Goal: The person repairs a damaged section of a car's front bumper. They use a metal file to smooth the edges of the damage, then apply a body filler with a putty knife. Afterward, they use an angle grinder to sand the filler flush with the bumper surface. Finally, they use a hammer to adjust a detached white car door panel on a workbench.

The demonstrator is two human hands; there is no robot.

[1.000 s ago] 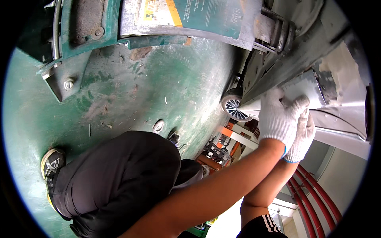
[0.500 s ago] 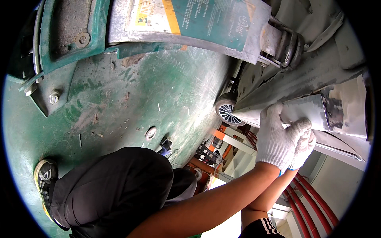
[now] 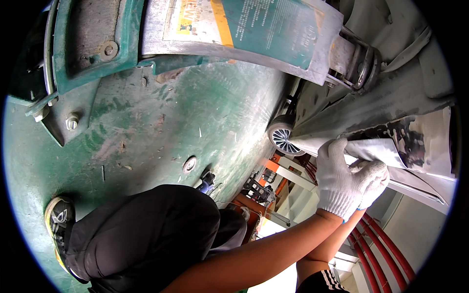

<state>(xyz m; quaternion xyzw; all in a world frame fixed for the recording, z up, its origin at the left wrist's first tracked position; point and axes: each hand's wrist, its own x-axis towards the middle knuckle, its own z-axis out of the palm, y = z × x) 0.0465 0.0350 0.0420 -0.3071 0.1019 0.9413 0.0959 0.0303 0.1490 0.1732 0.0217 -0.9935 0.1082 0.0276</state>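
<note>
My left hand (image 3: 338, 180), in a white knit glove, is closed on the edge of a bent, bare sheet-metal panel (image 3: 381, 150) along the car's lower body. Against it, partly behind, my right hand (image 3: 375, 184) is gloved too and also closed at the panel's lower edge; most of its fingers are hidden. Between the panel and the grey car sill (image 3: 337, 115) a dark gap shows. Beyond the panel's end, the body metal (image 3: 413, 141) has black, patchy residue.
A large green-and-silver clamp arm (image 3: 273, 36) crosses above, its hook and chain (image 3: 361, 63) near the car's underside. A wheel (image 3: 282, 138) stands farther off. On the green floor (image 3: 161, 127) lie a round disc (image 3: 189, 164) and a blue-black tool (image 3: 207, 181). Red pipes (image 3: 381, 249) run at right.
The panel has been bent outward and down from the sill, widening the dark gap and uncovering more dark residue. Both hands have moved slightly down with it. The view has shifted a little.
</note>
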